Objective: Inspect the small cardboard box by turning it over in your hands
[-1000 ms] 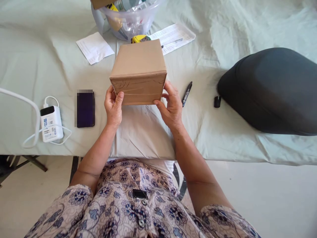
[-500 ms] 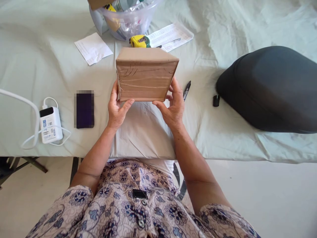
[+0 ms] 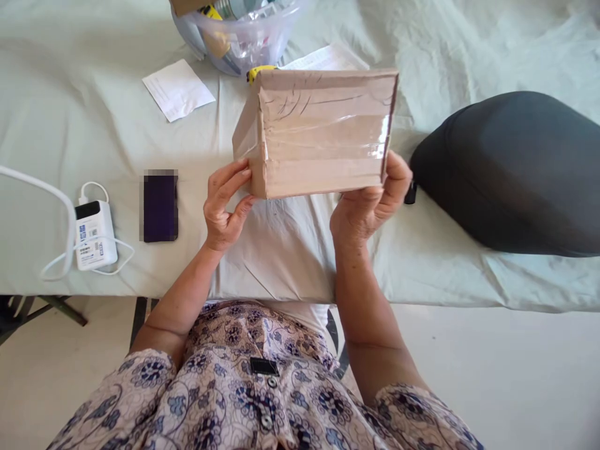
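A brown cardboard box wrapped in clear tape is lifted off the table and tilted so its taped face looks at me. My right hand grips its lower right corner, thumb on the near face and fingers behind. My left hand touches the lower left corner with bent fingers and thumb, holding it lightly.
On the pale green cloth lie a dark phone, a white power bank with cable, a paper slip, a yellow tape measure and a clear tub. A large black cushion sits at right.
The box has been raised off the table, swung right and tipped toward me. My right hand shifted to its lower right corner; my left hand slid to the lower left corner.
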Demonstrator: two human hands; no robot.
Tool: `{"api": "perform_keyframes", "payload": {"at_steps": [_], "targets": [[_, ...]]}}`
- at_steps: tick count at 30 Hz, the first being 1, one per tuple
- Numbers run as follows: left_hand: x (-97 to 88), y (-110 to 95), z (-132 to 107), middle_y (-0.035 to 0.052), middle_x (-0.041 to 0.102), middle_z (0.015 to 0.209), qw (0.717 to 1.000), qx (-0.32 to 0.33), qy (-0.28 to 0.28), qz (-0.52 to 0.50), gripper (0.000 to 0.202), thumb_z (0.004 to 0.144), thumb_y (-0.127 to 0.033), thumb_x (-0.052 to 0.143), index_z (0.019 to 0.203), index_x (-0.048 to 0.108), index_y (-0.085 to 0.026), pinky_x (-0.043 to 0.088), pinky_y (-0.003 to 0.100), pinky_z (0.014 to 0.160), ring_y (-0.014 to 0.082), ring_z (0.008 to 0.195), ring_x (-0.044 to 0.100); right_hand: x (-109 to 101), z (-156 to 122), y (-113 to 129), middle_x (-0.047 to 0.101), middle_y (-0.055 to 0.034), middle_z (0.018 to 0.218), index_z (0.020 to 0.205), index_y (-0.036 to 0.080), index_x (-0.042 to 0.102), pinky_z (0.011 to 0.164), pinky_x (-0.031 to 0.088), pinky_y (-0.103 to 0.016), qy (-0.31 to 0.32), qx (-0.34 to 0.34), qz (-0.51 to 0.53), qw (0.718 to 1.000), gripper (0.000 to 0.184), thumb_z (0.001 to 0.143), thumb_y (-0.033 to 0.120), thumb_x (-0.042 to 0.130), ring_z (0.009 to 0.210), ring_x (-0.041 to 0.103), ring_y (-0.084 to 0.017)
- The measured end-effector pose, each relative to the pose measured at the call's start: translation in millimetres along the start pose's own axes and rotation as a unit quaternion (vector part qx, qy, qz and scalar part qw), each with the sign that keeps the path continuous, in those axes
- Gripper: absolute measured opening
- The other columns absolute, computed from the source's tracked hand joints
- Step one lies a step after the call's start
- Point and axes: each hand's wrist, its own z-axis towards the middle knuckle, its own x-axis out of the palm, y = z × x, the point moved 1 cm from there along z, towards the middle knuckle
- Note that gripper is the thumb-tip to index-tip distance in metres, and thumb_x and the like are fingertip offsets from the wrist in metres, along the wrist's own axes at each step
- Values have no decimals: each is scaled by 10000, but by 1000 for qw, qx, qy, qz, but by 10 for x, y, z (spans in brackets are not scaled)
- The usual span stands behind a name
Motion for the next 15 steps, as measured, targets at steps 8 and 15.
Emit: {"api": "perform_keyframes", "payload": {"at_steps": [8,15], "targets": [[45,83,-66,80,631,1539,995,-68,19,-73,693,967,-811,471,1495,555,-370,597,469,1141,321,1476,597,3,17,62,699,-103,1221,1440,324,573,993,629,-599,87,48,26,995,718,1000,807,275,1241,715,-333],[104,159,-30,100,591,1584,995,-81,28,-58,780,915,-802,599,1534,484,-342,610,425,1127,308,1462,609,71,31,-32,726,-60,1142,1280,290,632,906,646,-471,184,130,81,971,583,935,756,572,996,724,-217]]}}
